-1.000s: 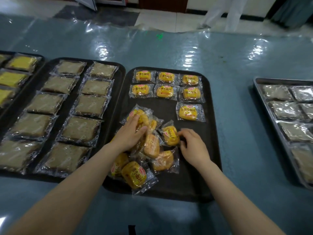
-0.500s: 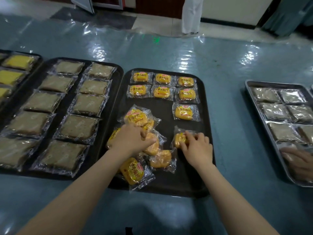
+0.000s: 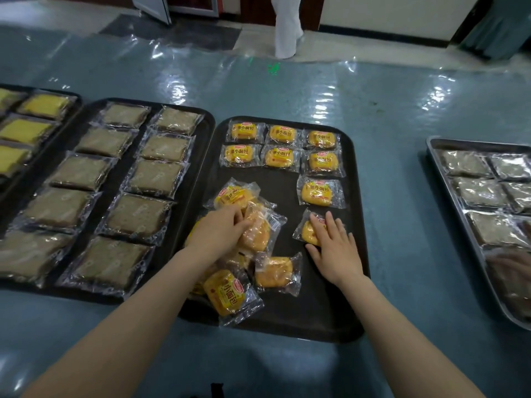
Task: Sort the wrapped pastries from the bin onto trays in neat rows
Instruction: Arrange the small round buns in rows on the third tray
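Right hand (image 3: 334, 248) is flat on a yellow bun (image 3: 309, 235) at the centre-right of the black tray (image 3: 287, 320), fingers straight and slightly spread, pressing the wrapper down just below the lone bun (image 3: 317, 193) that starts the third row. Over at centre frame, the left hand (image 3: 219, 232) sits on top of the loose pile (image 3: 253, 225), fingers curled down into the packets (whether it has one actually pinched, I cannot tell). Two tidy rows of three (image 3: 280, 146) line the tray's upper end.

Now the risks. That bun under the right palm lies tilted, not square with the one above it; a careless push would likely leave it skewed and spoil the column. The wrappers look slick, so a flat-handed slide may well skid it into its neighbour. On the pile side, one packet (image 3: 230, 294) hangs over the tray's near edge at lower centre, and any tug from the left hand might nudge it off onto the blue table (image 3: 402, 124). The brown cakes (image 3: 126, 191) on the tray at left sit near that elbow too.
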`<state>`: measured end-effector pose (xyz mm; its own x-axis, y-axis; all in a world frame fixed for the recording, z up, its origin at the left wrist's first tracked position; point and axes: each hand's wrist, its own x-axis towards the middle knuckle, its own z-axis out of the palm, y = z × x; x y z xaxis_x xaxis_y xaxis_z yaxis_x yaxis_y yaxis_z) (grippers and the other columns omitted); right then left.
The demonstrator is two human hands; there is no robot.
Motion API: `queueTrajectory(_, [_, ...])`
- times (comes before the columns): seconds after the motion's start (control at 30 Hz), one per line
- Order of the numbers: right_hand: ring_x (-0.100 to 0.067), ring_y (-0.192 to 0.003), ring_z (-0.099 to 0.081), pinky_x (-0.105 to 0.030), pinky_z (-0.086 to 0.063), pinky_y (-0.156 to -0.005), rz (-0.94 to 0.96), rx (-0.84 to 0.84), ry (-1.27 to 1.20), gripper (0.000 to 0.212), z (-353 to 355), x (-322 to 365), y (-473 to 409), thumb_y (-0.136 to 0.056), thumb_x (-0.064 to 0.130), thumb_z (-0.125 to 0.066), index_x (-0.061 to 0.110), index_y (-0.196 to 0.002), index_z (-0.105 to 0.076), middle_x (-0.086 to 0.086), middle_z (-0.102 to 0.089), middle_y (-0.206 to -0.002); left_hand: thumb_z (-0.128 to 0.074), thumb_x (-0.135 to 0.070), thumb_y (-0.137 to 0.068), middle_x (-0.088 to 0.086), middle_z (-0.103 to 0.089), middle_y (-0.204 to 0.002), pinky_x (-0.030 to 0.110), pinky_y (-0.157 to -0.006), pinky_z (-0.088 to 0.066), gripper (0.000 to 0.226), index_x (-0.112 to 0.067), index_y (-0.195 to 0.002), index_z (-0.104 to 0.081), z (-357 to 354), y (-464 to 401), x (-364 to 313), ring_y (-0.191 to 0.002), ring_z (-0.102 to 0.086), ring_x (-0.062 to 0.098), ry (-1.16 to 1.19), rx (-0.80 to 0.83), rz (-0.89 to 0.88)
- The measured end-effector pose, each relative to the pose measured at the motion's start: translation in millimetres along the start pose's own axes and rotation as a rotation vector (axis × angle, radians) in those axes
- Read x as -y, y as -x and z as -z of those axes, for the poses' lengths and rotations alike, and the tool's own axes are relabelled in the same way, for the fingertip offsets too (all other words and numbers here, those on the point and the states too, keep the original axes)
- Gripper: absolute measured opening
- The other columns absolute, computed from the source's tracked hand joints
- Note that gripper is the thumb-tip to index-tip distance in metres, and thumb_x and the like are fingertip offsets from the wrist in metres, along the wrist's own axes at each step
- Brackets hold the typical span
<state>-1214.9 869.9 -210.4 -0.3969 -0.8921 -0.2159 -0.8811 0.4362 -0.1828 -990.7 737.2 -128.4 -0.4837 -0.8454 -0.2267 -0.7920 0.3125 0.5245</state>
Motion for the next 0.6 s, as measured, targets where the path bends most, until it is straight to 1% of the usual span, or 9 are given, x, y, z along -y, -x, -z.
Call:
queueTrajectory(0.13, [-0.029,-0.145,0.018,-0.053,0.002,-0.114,0.029,0.003,0.073,0.063,1,-4,-13,-0.097,0.054,-0.028,0.046,-0.147,0.010,0.002,0.016,-0.160,-0.056,-0.035,-0.090,-0.006,-0.057,-0.071,0.024,-0.054,-0.035,0.021,-0.025,-0.074,-0.049,5,-3,1,-0.065,-0.054,0.008,0.056,-0.049,-0.047])
queueTrajectory(0.27, [-0.026,-0.140,0.031,-0.054,0.014,-0.109,0.084,0.004,0.107,0.062,0,-4,-15,-0.098,0.053,-0.020,0.044,-0.145,0.020,0.004,0.029,-0.155,-0.055,-0.031,-0.091,-0.004,-0.056,-0.071,0.023,-0.054,-0.034,0.019,-0.023,-0.075,-0.049,6,-5,0,-0.064,-0.052,0.010,0.124,-0.061,-0.053])
queueTrajectory(0.3, [-0.026,-0.139,0.033,-0.055,0.016,-0.108,0.107,0.000,0.117,0.061,0,-4,-13,-0.099,0.050,-0.020,0.045,-0.144,0.021,0.005,0.029,-0.155,-0.055,-0.030,-0.091,-0.004,-0.055,-0.070,0.023,-0.054,-0.033,0.019,-0.022,-0.075,-0.049,6,-5,1,-0.063,-0.052,0.009,0.153,-0.074,-0.054])
queueTrajectory(0.37, [-0.025,-0.137,0.036,-0.056,0.020,-0.107,0.092,-0.006,0.126,0.066,1,-3,-11,-0.101,0.038,-0.028,0.046,-0.144,0.021,0.005,0.028,-0.155,-0.058,-0.028,-0.089,-0.003,-0.056,-0.071,0.021,-0.054,-0.033,0.018,-0.021,-0.074,-0.050,7,-6,0,-0.064,-0.051,0.008,0.223,-0.096,-0.049])
queueTrajectory(0.4, [-0.025,-0.136,0.037,-0.056,0.022,-0.106,0.063,-0.018,0.120,0.069,3,-1,-11,-0.101,0.033,-0.033,0.045,-0.145,0.019,0.005,0.028,-0.155,-0.060,-0.026,-0.088,-0.003,-0.056,-0.072,0.020,-0.055,-0.034,0.017,-0.021,-0.074,-0.051,8,-6,0,-0.064,-0.051,0.008,0.261,-0.103,-0.044])
queueTrajectory(0.47, [-0.024,-0.137,0.034,-0.054,0.020,-0.107,0.047,-0.062,0.068,0.069,10,7,-9,-0.099,0.034,-0.038,0.041,-0.149,0.011,0.004,0.023,-0.157,-0.063,-0.024,-0.085,-0.003,-0.055,-0.074,0.020,-0.056,-0.035,0.016,-0.020,-0.075,-0.051,9,-6,0,-0.065,-0.051,0.009,0.334,-0.111,-0.021])
queueTrajectory(0.53, [-0.019,-0.141,0.027,-0.047,0.015,-0.110,0.135,-0.090,-0.029,0.065,16,16,-2,-0.098,0.043,-0.039,0.036,-0.151,-0.004,0.005,0.013,-0.160,-0.066,-0.021,-0.084,-0.002,-0.056,-0.080,0.019,-0.058,-0.037,0.015,-0.022,-0.081,-0.051,9,-5,1,-0.070,-0.053,0.009,0.398,-0.115,0.018])
queueTrajectory(0.6, [-0.013,-0.143,0.018,-0.040,0.009,-0.112,0.254,-0.057,-0.144,0.063,21,25,10,-0.094,0.053,-0.037,0.034,-0.150,-0.019,0.009,0.000,-0.159,-0.067,-0.019,-0.082,-0.005,-0.057,-0.090,0.016,-0.060,-0.040,0.020,-0.023,-0.093,-0.051,9,-2,3,-0.080,-0.056,0.006,0.477,-0.102,0.062])
